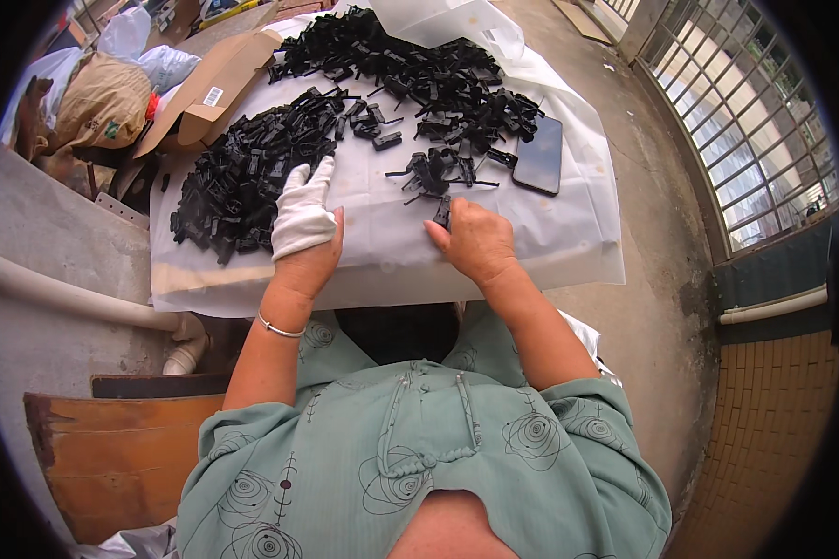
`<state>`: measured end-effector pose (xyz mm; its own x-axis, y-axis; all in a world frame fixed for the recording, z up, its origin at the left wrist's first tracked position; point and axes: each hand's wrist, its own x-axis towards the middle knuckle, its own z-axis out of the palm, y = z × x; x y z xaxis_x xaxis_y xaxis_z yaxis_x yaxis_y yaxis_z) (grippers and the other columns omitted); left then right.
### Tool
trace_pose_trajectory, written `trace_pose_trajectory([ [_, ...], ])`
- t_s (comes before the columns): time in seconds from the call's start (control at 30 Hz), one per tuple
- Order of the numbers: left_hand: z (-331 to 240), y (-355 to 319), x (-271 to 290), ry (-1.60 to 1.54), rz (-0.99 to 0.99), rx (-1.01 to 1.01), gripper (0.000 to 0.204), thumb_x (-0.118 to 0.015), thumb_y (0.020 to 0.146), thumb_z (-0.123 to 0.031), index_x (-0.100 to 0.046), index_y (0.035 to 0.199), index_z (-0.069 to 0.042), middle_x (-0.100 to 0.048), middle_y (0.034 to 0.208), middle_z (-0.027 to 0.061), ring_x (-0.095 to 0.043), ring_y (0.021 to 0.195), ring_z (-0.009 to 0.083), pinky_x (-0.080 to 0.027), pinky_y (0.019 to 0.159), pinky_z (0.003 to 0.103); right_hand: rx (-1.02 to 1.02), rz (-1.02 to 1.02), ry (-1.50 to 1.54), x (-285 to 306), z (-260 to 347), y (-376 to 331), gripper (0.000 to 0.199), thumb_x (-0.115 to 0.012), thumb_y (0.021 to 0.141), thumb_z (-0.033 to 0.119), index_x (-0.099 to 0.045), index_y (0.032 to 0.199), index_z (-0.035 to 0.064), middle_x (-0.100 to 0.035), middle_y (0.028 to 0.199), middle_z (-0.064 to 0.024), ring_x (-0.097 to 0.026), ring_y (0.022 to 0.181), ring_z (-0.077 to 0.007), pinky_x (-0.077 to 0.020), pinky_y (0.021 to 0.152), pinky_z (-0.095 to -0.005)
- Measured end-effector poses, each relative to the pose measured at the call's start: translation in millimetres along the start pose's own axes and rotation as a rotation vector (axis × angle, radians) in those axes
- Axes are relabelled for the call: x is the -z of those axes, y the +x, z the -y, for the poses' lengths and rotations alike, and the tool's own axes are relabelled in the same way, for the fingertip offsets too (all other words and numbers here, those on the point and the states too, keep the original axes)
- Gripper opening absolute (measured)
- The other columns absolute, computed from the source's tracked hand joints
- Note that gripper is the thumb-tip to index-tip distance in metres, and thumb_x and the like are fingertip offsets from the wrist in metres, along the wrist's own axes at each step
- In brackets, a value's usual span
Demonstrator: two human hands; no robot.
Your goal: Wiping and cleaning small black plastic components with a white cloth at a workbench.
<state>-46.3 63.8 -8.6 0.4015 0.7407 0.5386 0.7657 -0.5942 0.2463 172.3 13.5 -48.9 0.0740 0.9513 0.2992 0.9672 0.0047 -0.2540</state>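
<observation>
My left hand (306,219), in a white glove that leaves the thumb bare, rests at the right edge of a heap of small black plastic parts (238,177). Its fingers are stretched out, and nothing shows in them. Farther right, my right hand (482,240) is bare and closed on one black plastic part (442,213), pinched between thumb and fingers. Just beyond it lies a looser cluster of the same parts (431,170), some with thin stalks sticking out. The exact kind of these parts cannot be made out.
White sheeting (382,261) covers the table. A larger pile of black parts (382,58) spreads along its far side. A dark smartphone (539,160) lies at the right. An open cardboard box (213,88) and stuffed bags (107,98) stand at the far left, a barred window (746,121) at the right.
</observation>
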Motion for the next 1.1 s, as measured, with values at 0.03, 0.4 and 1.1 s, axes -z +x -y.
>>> trace_pose_trajectory([
  [0.03,4,-9,-5,-0.099,-0.014,-0.018,0.048,-0.061,0.078,-0.007,-0.047,0.124,-0.001,-0.054,0.114,0.0178,-0.05,0.107,0.0351,-0.04,0.093,0.036,-0.009,-0.022,-0.008,-4,-1,1,0.036,-0.062,0.078,0.038,-0.05,0.077,0.0045,-0.059,0.069,-0.0118,-0.06,0.061,-0.028,-0.0486,0.055,-0.0349],
  [0.4,-28,-28,-12,-2.006,0.825,0.895,0.023,-0.048,0.093,-0.023,-0.053,0.106,-0.006,-0.063,0.082,0.0063,-0.052,0.052,0.0089,-0.039,0.041,0.019,0.499,-0.059,0.455,39,11,-27,0.036,-0.064,0.073,0.006,-0.057,0.108,0.005,-0.055,0.073,-0.0082,-0.052,0.055,-0.0225,-0.0448,0.053,-0.0332],
  [1.1,-65,-37,2,-1.183,0.332,0.464,0.028,-0.055,0.084,-0.003,-0.052,0.111,0.003,-0.06,0.089,0.008,-0.057,0.066,0.009,-0.047,0.053,0.023,0.159,0.157,0.988,44,31,-31,0.019,-0.051,0.09,0.014,-0.051,0.077,-0.0003,-0.048,0.062,-0.01,-0.042,0.053,-0.0159,-0.0373,0.051,-0.0287],
])
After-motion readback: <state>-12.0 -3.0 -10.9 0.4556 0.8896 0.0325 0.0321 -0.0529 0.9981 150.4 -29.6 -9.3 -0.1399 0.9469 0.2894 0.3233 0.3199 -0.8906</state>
